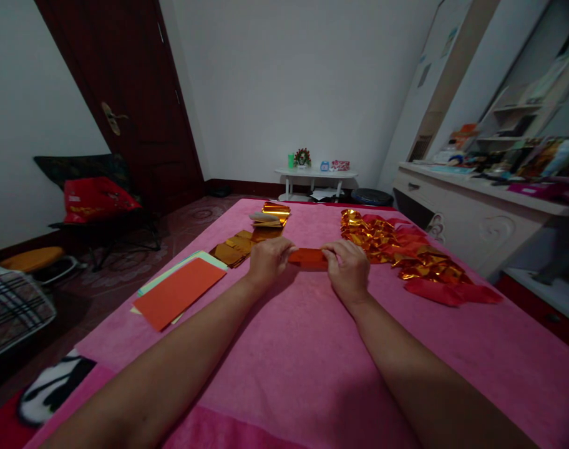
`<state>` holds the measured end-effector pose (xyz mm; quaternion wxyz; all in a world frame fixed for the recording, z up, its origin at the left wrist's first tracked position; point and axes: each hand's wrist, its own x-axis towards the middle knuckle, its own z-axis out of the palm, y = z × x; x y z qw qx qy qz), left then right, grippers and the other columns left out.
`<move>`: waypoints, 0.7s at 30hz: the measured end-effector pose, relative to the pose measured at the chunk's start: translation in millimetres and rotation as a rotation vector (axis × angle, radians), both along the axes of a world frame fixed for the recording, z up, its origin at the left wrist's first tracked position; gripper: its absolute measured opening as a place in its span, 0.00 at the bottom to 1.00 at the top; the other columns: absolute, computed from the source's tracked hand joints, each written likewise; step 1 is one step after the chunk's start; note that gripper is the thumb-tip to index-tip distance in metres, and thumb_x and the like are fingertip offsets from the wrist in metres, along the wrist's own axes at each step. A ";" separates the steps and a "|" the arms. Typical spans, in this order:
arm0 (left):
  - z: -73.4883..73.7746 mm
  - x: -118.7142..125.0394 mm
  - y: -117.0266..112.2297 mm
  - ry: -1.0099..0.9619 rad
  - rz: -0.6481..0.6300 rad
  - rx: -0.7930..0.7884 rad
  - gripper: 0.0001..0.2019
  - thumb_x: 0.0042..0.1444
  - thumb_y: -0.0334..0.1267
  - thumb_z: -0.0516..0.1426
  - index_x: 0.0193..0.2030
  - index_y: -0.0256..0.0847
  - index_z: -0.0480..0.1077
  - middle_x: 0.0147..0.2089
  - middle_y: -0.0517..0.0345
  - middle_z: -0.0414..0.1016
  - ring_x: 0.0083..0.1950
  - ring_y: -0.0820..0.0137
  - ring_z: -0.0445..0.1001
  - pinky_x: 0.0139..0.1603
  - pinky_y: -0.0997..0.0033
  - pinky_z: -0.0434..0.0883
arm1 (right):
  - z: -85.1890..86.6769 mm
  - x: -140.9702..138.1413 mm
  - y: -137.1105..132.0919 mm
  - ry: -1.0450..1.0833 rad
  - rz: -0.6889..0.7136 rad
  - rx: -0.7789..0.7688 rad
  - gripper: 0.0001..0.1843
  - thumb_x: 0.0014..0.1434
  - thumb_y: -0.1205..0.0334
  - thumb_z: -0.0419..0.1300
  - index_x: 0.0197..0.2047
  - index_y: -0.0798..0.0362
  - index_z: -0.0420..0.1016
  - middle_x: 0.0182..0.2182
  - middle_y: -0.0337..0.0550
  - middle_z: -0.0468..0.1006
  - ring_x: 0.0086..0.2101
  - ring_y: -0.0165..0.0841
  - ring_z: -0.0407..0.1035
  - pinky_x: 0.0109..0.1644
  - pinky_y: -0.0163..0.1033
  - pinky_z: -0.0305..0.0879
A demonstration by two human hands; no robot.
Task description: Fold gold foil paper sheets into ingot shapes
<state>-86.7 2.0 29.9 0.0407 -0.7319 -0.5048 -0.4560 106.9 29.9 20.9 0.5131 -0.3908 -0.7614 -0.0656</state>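
Note:
A narrow strip of orange-red paper [309, 258] is stretched level between my two hands, just over the pink cloth. My left hand [269, 259] pinches its left end; my right hand [347, 268] pinches the other end. Whether the strip is folded in layers I cannot tell. Left of my left hand lie gold paper pieces [233, 248], with a shiny gold roll [276, 211] behind them. An orange sheet [180, 293] rests on a stack of coloured paper nearer to me.
The pink cloth [294, 349] covers the table. Crumpled gold foil shapes [369, 234] and a red folded piece [453, 292] lie at the right. A white side table [315, 172] stands by the far wall, a cabinet [481, 218] on the right, and a chair with a red bag [97, 198] on the left.

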 end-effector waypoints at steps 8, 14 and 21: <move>-1.8 -1.5 12.7 -0.549 -0.004 -0.114 0.14 0.56 0.41 0.53 0.22 0.37 0.69 0.21 0.61 0.68 0.24 0.74 0.65 0.27 0.76 0.60 | 0.0 -2.3 -0.2 0.122 0.006 -0.024 0.06 0.58 0.65 0.56 0.30 0.51 0.73 0.29 0.41 0.75 0.34 0.36 0.67 0.42 0.41 0.59; 2.8 -7.5 12.1 -0.648 0.044 0.022 0.13 0.60 0.42 0.51 0.32 0.37 0.70 0.29 0.58 0.72 0.30 0.74 0.69 0.32 0.76 0.64 | -0.9 1.0 6.3 0.216 -0.020 -0.085 0.05 0.56 0.66 0.56 0.29 0.51 0.71 0.29 0.41 0.74 0.33 0.35 0.67 0.39 0.40 0.60; 11.8 10.7 3.5 -0.133 -0.092 0.059 0.08 0.55 0.41 0.58 0.35 0.42 0.76 0.34 0.56 0.78 0.37 0.68 0.71 0.42 0.68 0.64 | 0.3 -6.9 0.1 0.096 0.010 -0.044 0.05 0.56 0.68 0.56 0.29 0.52 0.71 0.28 0.40 0.74 0.33 0.35 0.67 0.39 0.40 0.58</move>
